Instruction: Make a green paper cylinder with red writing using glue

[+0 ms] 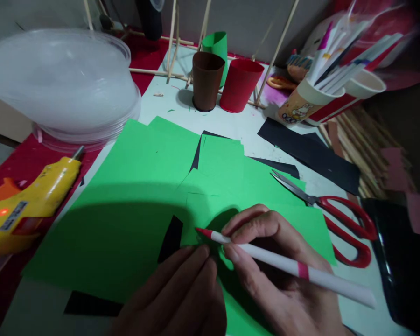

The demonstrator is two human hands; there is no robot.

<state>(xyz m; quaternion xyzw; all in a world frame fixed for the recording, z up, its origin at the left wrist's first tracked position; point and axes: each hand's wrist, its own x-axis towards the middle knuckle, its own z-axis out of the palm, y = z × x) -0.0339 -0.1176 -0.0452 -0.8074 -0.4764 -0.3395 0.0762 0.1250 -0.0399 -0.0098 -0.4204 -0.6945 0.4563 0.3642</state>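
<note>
My right hand (276, 266) pinches a white pen with a red tip (290, 266), its point resting on green paper (133, 200) spread over the white table. My left hand (182, 294) lies beside it with fingers together and stretched flat, pressing the green paper near the pen tip. Several green sheets overlap, with black paper scraps (171, 238) showing between them.
Red-handled scissors (339, 219) lie right of the paper. A yellow glue gun (28, 205) rests at the left, with stacked clear plastic lids (63, 79) behind it. Brown (206, 79), green (217, 46) and red paper cups (240, 84) stand at the back, and a paper cup of pens (308, 100) sits far right.
</note>
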